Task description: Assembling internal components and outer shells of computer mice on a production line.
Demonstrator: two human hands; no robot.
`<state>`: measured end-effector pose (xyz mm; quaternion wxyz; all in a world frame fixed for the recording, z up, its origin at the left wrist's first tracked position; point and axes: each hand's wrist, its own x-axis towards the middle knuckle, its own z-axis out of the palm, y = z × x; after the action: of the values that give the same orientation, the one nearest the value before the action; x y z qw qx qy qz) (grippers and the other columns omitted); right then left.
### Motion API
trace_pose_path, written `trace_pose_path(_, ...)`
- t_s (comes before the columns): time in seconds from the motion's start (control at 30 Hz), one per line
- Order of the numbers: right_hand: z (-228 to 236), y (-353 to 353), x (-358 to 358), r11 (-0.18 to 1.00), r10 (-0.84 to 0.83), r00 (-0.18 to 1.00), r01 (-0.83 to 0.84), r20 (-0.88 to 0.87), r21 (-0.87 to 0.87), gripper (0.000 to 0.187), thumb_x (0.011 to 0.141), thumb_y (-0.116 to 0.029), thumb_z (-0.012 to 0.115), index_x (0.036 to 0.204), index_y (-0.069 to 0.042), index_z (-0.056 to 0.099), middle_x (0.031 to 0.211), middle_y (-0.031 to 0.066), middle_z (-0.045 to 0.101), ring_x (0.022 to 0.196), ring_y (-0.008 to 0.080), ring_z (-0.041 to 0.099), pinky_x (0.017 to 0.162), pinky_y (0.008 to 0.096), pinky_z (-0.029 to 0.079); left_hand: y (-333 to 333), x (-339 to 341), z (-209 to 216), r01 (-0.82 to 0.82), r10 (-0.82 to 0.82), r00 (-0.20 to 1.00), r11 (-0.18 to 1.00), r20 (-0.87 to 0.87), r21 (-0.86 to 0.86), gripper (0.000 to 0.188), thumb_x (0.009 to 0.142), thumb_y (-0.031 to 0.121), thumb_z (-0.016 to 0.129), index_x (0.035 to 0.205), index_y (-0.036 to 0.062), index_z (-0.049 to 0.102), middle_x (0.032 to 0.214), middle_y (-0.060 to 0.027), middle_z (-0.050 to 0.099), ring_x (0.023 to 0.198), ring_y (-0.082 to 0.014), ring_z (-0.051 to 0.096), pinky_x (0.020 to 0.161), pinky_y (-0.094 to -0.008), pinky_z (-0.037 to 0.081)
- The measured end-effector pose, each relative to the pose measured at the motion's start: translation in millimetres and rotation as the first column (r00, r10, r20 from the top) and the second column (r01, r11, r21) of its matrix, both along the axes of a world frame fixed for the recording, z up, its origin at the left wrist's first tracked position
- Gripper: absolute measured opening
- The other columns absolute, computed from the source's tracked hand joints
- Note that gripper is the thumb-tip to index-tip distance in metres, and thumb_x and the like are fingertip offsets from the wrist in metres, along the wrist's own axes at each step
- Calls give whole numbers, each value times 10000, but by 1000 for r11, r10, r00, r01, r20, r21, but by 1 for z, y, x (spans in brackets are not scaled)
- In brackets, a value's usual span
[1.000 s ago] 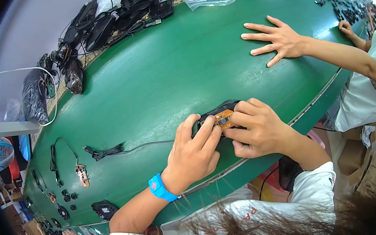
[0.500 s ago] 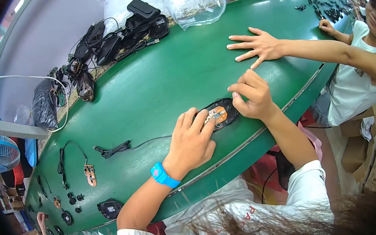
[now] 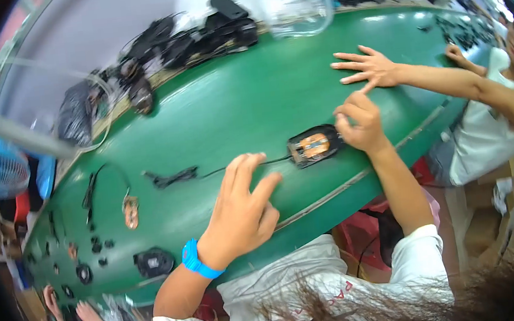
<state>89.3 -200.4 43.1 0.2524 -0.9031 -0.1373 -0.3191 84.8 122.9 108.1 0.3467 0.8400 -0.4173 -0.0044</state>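
Observation:
An opened computer mouse lies on the green work surface in front of me. Its black lower shell (image 3: 299, 158) holds an orange-brown circuit board (image 3: 314, 146), and a black cable (image 3: 174, 177) runs left from it to a tied bundle. My left hand (image 3: 241, 207), with a blue band on its wrist, hovers left of the mouse, fingers apart and holding nothing. At the mouse's right end my right hand (image 3: 361, 123) is closed, fingers curled and thumb against or very near the shell's edge. Whatever its fingers may hold is hidden.
To the left lie another circuit board (image 3: 131, 212) with a cable, a black mouse shell (image 3: 155, 263) and several small black parts (image 3: 96, 244). Black mice and cables (image 3: 213, 36) pile along the back ledge. A co-worker's spread hand (image 3: 376, 71) rests beyond my right hand.
My left hand has come off the circuit board and drawn back left, its fingers opening. My right hand stays by the mouse's right end. The whole view has shifted a little.

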Motion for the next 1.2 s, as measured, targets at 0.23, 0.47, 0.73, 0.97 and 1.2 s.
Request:
trace_pose_path(0.23, 3, -29, -15, 995, -21, 993, 9, -117, -100, 71, 822, 34, 611, 867, 27, 664, 808, 148, 579, 768, 294, 604, 726, 389, 500, 132, -67, 15, -305, 297, 949, 951, -107, -58, 554, 691, 23, 668, 1244, 32, 630, 1351, -218, 565, 1254, -430, 559, 1069, -523, 462)
trace_pose_path(0.47, -2, -18, -17, 997, 36, 993, -43, -113, -59, 74, 818, 66, 592, 860, 46, 649, 809, 150, 574, 756, 296, 597, 700, 384, 485, 243, -116, -9, -725, 732, 679, 681, -64, 101, 751, 661, 69, 810, 1377, 39, 586, 1397, -197, 575, 1293, -422, 547, 1095, -503, 453)
trace_pose_path(0.73, -3, -16, -23, 996, -13, 997, 6, -82, -94, 72, 831, 58, 591, 855, 40, 656, 819, 144, 581, 762, 285, 605, 699, 379, 487, 241, -108, -47, -689, 694, 708, 720, -129, 90, 833, 659, 190, 912, 1407, 45, 576, 1437, -174, 570, 1324, -403, 545, 1115, -472, 445)
trace_pose_path(0.97, -7, -11, -24, 997, -52, 996, 48, -69, -68, 76, 843, 54, 592, 862, 35, 664, 813, 131, 584, 746, 262, 603, 697, 372, 487, 190, -109, -53, -668, 670, 740, 743, -65, 48, 702, 699, 224, 917, 1331, 88, 643, 1418, -218, 528, 1300, -424, 522, 1084, -499, 452)
trace_pose_path(1.2, -4, -10, -25, 995, -56, 995, 49, -80, -88, 83, 853, 51, 593, 867, 35, 673, 809, 129, 583, 721, 257, 592, 694, 366, 483, 193, -112, -64, -640, 640, 768, 768, 0, 12, 560, 742, 274, 894, 1245, 119, 703, 1445, -258, 480, 1307, -469, 489, 1075, -545, 441)
